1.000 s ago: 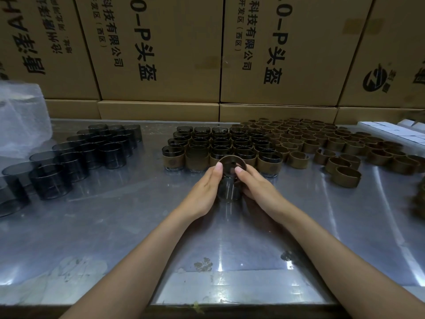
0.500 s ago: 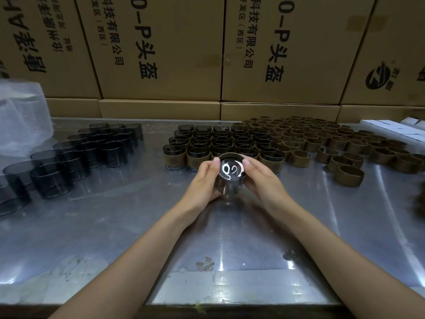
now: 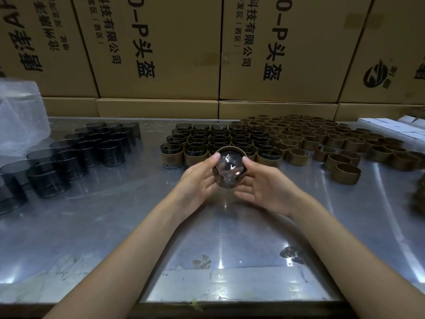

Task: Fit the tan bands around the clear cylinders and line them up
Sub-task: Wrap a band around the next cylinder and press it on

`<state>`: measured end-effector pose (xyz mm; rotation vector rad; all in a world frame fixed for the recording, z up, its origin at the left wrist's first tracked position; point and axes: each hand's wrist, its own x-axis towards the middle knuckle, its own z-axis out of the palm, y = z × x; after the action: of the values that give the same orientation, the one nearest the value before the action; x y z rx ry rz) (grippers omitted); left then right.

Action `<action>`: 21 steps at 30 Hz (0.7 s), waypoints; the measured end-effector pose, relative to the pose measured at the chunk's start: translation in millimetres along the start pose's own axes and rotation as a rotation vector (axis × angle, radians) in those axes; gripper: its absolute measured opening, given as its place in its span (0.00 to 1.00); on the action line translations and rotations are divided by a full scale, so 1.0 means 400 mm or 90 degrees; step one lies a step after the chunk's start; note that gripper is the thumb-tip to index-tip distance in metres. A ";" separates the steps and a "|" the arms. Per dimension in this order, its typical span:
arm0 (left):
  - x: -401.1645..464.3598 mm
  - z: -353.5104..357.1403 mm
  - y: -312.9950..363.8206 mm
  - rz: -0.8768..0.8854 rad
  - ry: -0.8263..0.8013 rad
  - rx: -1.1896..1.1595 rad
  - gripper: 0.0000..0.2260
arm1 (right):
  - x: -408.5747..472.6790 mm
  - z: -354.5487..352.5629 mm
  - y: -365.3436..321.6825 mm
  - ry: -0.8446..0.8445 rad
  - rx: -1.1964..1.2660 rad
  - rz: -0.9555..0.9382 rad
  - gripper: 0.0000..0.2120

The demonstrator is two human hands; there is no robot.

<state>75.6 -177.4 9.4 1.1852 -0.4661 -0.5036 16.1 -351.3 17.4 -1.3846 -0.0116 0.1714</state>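
Observation:
I hold one clear cylinder (image 3: 229, 168) above the steel table, tipped so its round end faces me. A tan band (image 3: 230, 183) wraps its side. My left hand (image 3: 198, 180) grips it from the left and my right hand (image 3: 257, 180) from the right, fingertips on the far rim. Behind it stand several banded cylinders (image 3: 220, 140) in rows. Bare smoky cylinders (image 3: 76, 155) are grouped at the left. Loose tan bands (image 3: 322, 139) cover the right side.
The steel table (image 3: 115, 215) is backed by a wall of cardboard boxes (image 3: 161, 47). A clear plastic bag (image 3: 20, 118) lies at the far left. White flat boxes (image 3: 395, 128) sit at the far right edge.
The cylinder stood on the table with the band at its top. Both hands have lifted it and tilted its end toward me, with the band around it.

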 end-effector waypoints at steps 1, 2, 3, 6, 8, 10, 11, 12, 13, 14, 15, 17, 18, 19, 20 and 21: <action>-0.002 -0.001 0.003 -0.030 -0.019 0.010 0.24 | -0.003 0.000 -0.001 -0.009 0.014 -0.008 0.23; -0.003 -0.002 0.004 -0.055 -0.033 0.014 0.25 | -0.005 0.001 0.000 -0.019 0.029 -0.015 0.23; -0.003 -0.004 0.005 -0.073 -0.044 0.011 0.27 | -0.007 0.001 0.001 -0.031 0.037 -0.020 0.22; -0.007 -0.011 0.008 -0.091 -0.075 -0.033 0.28 | -0.012 0.000 0.005 -0.075 0.041 -0.044 0.21; -0.011 -0.013 0.009 -0.091 -0.121 -0.066 0.28 | -0.012 -0.003 0.007 -0.106 0.058 -0.073 0.25; -0.016 -0.014 0.004 -0.084 -0.179 -0.081 0.29 | -0.014 -0.002 0.008 -0.136 0.074 -0.097 0.27; -0.018 -0.013 0.001 -0.079 -0.203 -0.086 0.29 | -0.014 0.000 0.008 -0.149 0.079 -0.105 0.28; -0.018 -0.013 -0.002 -0.071 -0.220 -0.087 0.30 | -0.015 0.003 0.007 -0.159 0.083 -0.109 0.29; -0.017 -0.012 -0.005 -0.062 -0.230 -0.085 0.32 | -0.014 0.005 0.008 -0.166 0.086 -0.112 0.31; -0.016 -0.012 -0.008 -0.054 -0.235 -0.082 0.35 | -0.014 0.007 0.008 -0.171 0.089 -0.112 0.33; -0.015 -0.012 -0.010 -0.045 -0.240 -0.077 0.37 | -0.015 0.008 0.008 -0.175 0.088 -0.113 0.35; -0.012 -0.013 -0.017 -0.027 -0.253 -0.067 0.37 | -0.016 0.011 0.007 -0.182 0.076 -0.114 0.36; -0.012 -0.012 -0.018 -0.020 -0.258 -0.068 0.37 | -0.016 0.012 0.006 -0.184 0.074 -0.115 0.36; -0.013 -0.012 -0.016 -0.020 -0.253 -0.075 0.37 | -0.016 0.012 0.005 -0.181 0.077 -0.117 0.36; -0.013 -0.012 -0.012 -0.025 -0.243 -0.087 0.38 | -0.017 0.012 0.003 -0.174 0.083 -0.120 0.35; -0.013 -0.013 -0.008 -0.030 -0.230 -0.097 0.39 | -0.017 0.011 0.003 -0.163 0.093 -0.120 0.34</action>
<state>74.2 -171.5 4.2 0.9619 -0.6973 -0.7859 8.8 -347.8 17.8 -1.2010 -0.3352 0.1871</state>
